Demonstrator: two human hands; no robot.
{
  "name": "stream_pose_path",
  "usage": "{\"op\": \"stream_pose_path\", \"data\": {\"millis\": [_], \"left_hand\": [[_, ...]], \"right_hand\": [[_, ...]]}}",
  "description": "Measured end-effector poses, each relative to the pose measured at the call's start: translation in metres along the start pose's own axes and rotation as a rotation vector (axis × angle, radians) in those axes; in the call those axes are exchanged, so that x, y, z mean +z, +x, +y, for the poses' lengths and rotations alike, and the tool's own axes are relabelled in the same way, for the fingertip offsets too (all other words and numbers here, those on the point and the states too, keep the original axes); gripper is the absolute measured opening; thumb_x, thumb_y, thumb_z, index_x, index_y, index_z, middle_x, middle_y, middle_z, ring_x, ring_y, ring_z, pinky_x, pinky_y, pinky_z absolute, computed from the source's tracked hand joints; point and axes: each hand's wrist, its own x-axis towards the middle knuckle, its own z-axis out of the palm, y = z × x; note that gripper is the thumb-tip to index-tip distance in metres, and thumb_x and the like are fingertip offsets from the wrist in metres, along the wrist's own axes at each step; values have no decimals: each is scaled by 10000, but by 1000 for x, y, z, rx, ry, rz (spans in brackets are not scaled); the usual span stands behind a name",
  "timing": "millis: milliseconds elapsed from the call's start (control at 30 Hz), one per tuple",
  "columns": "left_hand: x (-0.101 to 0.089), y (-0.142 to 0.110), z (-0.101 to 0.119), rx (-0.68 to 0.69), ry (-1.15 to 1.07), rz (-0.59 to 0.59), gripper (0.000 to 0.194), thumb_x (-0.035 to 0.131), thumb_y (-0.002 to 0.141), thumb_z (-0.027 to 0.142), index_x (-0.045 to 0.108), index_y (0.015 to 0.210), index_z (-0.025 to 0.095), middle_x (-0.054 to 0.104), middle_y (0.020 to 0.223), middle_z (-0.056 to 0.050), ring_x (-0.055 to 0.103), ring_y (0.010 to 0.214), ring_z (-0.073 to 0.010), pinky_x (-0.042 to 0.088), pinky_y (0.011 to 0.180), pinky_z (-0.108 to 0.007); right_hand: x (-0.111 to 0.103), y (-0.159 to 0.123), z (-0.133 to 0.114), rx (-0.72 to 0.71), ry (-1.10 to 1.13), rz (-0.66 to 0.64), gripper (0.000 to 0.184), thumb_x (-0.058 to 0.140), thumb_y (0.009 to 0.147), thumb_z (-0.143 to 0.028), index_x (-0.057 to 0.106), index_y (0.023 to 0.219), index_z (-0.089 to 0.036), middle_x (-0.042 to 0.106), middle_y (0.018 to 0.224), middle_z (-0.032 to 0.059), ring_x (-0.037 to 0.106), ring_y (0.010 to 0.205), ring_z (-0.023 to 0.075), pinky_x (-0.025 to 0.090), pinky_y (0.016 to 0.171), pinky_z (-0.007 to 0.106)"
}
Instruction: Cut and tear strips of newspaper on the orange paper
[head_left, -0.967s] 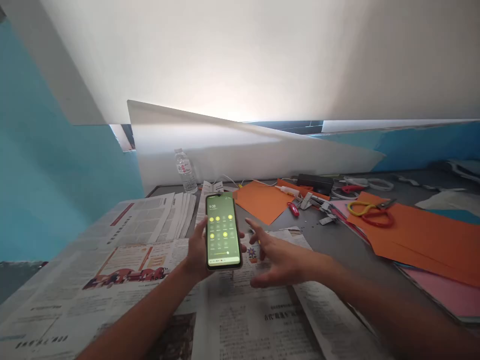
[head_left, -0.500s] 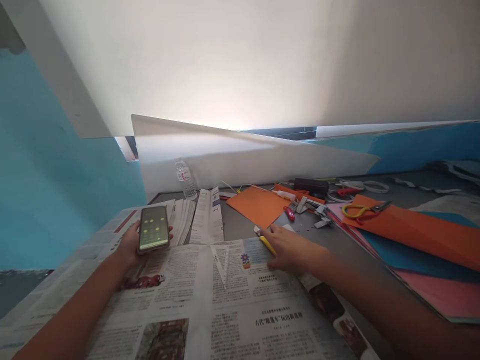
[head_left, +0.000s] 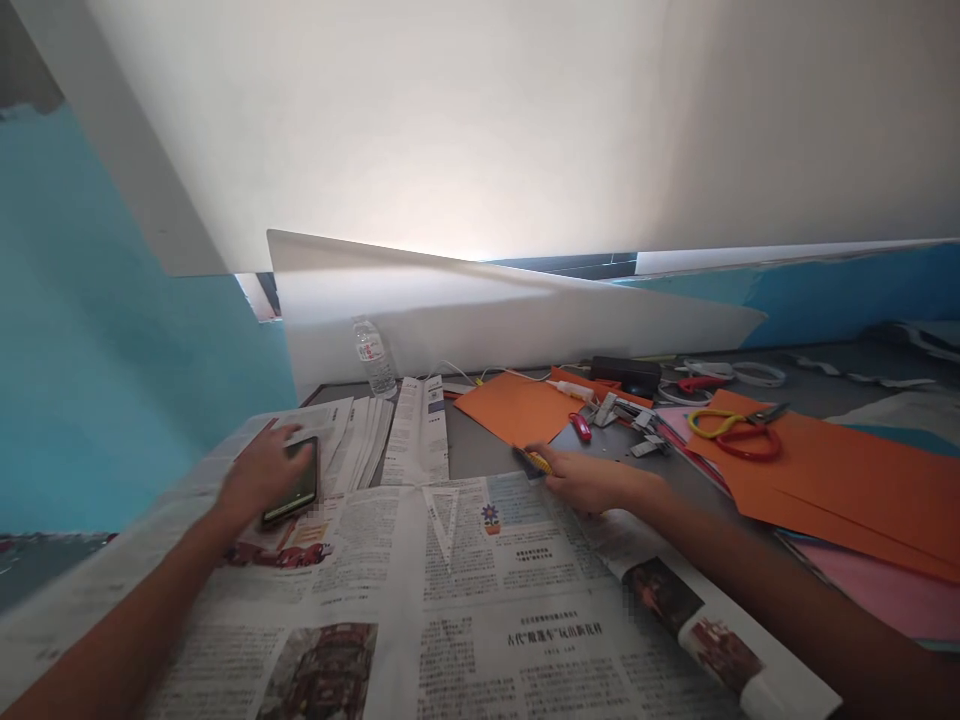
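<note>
My left hand (head_left: pixel 262 475) lies on a dark phone (head_left: pixel 294 492) and holds it flat against the newspaper (head_left: pixel 420 600) at the left of the table. My right hand (head_left: pixel 581 480) rests at the newspaper's far edge, its fingers closed on a small yellow and black tool (head_left: pixel 534 462), probably a utility knife. A triangular hole shows in the newspaper between my hands.
Orange paper sheets (head_left: pixel 825 470) lie at the right with yellow and red scissors (head_left: pixel 731 430) on them. More orange paper (head_left: pixel 517 408), a red clip (head_left: pixel 580 426), metal clips, cables and a black box sit at the back. A water bottle (head_left: pixel 373 357) stands by a white board.
My left hand has carried the phone from the middle to the left and laid it face down on the newspaper. My right hand has moved forward and closed on the yellow tool.
</note>
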Motion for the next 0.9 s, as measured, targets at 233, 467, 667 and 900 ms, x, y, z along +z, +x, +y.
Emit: {"op": "stream_pose_path", "data": {"millis": [233,467,667,900], "left_hand": [[87,-53,-9,572,666,-862,827,701,687,607,467,1407,275,315,1543,-89,190,1435,-360,111,1147,-517],[106,-55,-13,512,612,-824,818,670,670,655,510,1362,250,346,1521,-146,214,1412,-414,79,1117,-591],[115,-58,-12,506,533,-767,824,696,654,598,530,1327,153,399,1463,-239,249,1388,-452,81,1109,-593],[121,-68,-32,556,555,-696,850,548,763,643,426,1418,115,263,1544,-199,77,1443,-412,-124,1101,-585]], "right_hand": [[12,0,-18,-121,395,-20,427,319,959,-259,370,1377,-186,601,643,5,643,613,183,490,615,294],[13,3,-36,-403,968,-147,570,742,760,-357,467,1240,-222,599,1222,100,618,1086,220,468,931,378],[15,-3,-62,-454,775,179,502,814,678,-397,504,1027,-212,712,954,71,678,920,235,517,796,366],[48,27,-68,-469,649,544,221,576,886,-409,500,956,-214,605,666,-20,603,596,146,485,603,278]]}}
